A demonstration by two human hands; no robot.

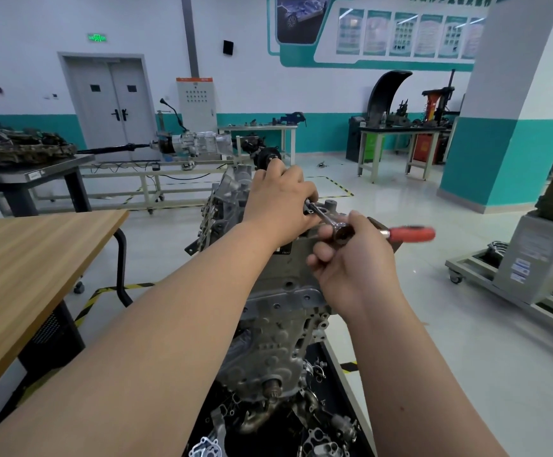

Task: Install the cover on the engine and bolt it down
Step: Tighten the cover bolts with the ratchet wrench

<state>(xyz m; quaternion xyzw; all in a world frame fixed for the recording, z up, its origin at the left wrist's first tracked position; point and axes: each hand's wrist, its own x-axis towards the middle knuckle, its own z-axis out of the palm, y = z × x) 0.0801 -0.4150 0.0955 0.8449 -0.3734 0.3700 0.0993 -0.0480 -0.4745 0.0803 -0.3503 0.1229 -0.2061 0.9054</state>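
Observation:
A grey engine (278,328) stands on a black stand in front of me. A dark cover (296,258) lies on top of it, mostly hidden under my arms. My left hand (280,201) is curled round the lower end of the ratchet's chrome extension bar (318,211), where it meets the cover. My right hand (351,258) grips the head of a ratchet wrench (344,231). The wrench's red handle (412,233) sticks out to the right and looks blurred. The bolt under the socket is hidden.
A wooden table (27,258) stands to my left. Loose metal parts (301,430) lie on the black stand below the engine. A grey cart (529,258) stands to the right. Workbenches, a gearbox on a frame and a teal pillar stand further back.

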